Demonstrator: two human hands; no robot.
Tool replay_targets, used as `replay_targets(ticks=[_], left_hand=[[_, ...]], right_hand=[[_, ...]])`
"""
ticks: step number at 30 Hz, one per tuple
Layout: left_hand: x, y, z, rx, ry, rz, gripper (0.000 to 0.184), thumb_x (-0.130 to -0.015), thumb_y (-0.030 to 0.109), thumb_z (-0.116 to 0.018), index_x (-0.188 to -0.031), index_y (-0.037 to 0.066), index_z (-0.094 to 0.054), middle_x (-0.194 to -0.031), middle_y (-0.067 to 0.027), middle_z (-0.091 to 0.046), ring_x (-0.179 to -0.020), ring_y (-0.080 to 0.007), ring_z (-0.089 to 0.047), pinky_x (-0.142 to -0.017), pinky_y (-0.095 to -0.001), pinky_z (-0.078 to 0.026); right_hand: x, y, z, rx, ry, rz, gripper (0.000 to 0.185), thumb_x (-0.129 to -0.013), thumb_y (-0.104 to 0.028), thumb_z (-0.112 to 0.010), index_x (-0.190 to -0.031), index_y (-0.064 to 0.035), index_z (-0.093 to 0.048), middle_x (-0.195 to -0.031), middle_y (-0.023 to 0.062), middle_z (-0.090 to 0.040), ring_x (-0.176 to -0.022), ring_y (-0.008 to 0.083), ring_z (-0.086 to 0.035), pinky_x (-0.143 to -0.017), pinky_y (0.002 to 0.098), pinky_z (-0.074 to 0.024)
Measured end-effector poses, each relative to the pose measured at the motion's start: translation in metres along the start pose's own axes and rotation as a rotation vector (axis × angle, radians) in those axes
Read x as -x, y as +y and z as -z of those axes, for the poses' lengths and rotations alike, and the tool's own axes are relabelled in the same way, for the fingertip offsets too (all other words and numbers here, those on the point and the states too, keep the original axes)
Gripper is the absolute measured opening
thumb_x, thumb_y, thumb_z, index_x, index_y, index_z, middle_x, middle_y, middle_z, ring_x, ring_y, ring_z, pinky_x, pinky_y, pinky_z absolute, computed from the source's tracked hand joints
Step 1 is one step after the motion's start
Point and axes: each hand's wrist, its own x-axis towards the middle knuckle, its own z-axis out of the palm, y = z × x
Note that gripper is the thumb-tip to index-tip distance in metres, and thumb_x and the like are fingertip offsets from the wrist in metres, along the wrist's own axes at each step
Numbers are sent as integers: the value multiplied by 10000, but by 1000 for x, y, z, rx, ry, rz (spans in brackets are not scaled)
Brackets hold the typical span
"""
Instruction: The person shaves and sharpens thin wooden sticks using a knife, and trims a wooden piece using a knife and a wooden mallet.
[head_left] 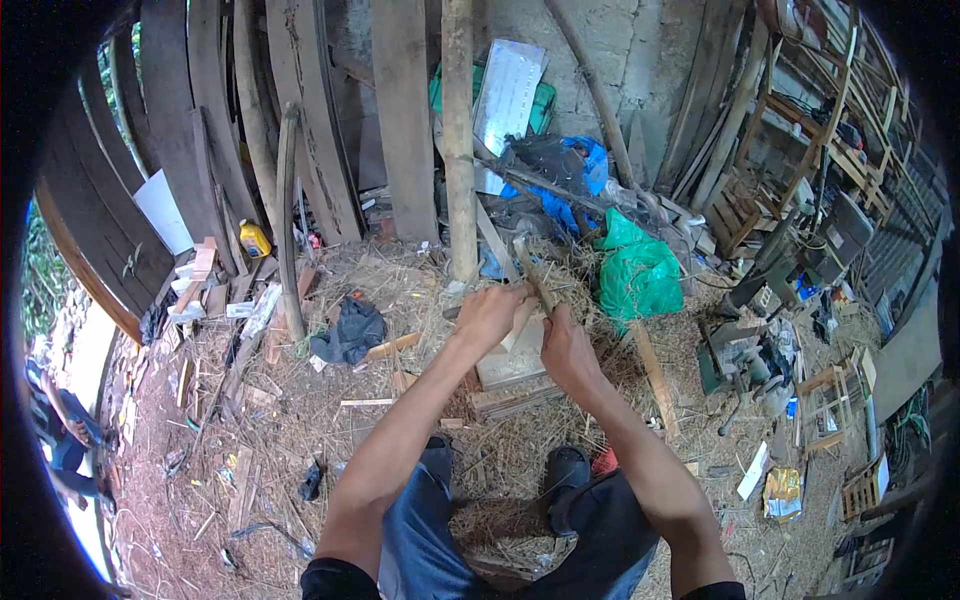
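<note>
My right hand (570, 352) is closed around the lower end of a wooden stick (533, 272), which slants up and away to the left. My left hand (490, 318) is closed beside the stick, its fingertips close to it; what it grips is hidden. A short dark end (452, 313) shows just left of that hand. Between and below my hands is a pale piece of wood (518, 328), partly covered. Beneath them a wooden block (512, 368) lies on the straw-strewn ground, between my feet and a wooden post (459, 150).
A green plastic bag (640, 270) lies right of my hands, with a long board (655, 380) below it. Dark cloth (352, 330) lies left. Planks (405, 130) lean on the wall. A machine (745, 350) stands right. Another person (70, 425) is at far left.
</note>
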Motion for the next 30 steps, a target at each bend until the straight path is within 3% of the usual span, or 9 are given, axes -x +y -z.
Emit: replay_targets(ticks=[1, 3, 9, 22, 26, 28, 30], left_hand=[[1, -6, -1, -6, 4, -6, 247, -848, 209, -540, -1073, 177, -639, -845, -150, -659, -777, -362, -629, -669, -457, -501], [7, -22, 3, -64, 91, -10, 257, -877, 341, -529, -1030, 174, -652, -776, -162, -649, -733, -345, -636, -628, -446, -509], [20, -36, 28, -126, 20, 49, 382, -851, 452, -533, -1033, 138, -648, -800, -177, -648, -750, -368, -624, -646, -461, -491], [16, -45, 23, -162, -43, 85, 368, -868, 441, -513, -1014, 129, -643, -762, -194, -633, -761, -377, -617, -654, -473, -477], [14, -46, 19, -178, -8, 62, 382, -871, 451, -498, -982, 116, -643, -755, -177, -640, -740, -364, -627, -627, -461, -486], [15, -45, 18, -152, 47, 18, 389, -876, 451, -493, -966, 102, -641, -751, -168, -647, -726, -359, -635, -614, -455, -496], [12, -38, 19, -238, -45, 27, 374, -873, 437, -505, -1014, 119, -642, -780, -161, -653, -737, -343, -640, -626, -449, -502]], right_hand=[[-2, -1, -1, 6, -10, -39, 173, -913, -163, -418, -954, 4, -394, -695, 328, -567, -684, 507, -560, -636, 595, -415], [-9, 0, 1, -49, -18, -41, 182, -917, -167, -418, -954, 10, -397, -709, 336, -564, -700, 514, -554, -632, 594, -411], [-12, 8, 2, -208, 40, -14, 216, -938, -186, -412, -960, 28, -399, -732, 348, -556, -721, 538, -529, -613, 592, -395], [-14, -32, 39, -277, 398, 126, 177, -949, -189, -432, -949, -20, -382, -650, 285, -555, -614, 485, -545, -485, 546, -377], [-17, -31, 34, -237, 364, 49, 187, -948, -192, -429, -957, -10, -389, -678, 294, -564, -631, 489, -551, -511, 553, -396], [-19, -10, 11, -129, 241, -15, 171, -937, -164, -415, -972, 2, -392, -714, 308, -574, -668, 495, -559, -559, 559, -424], [-19, 16, -16, -58, 137, -54, 171, -929, -151, -408, -981, 11, -394, -726, 313, -577, -686, 499, -561, -589, 566, -431]])
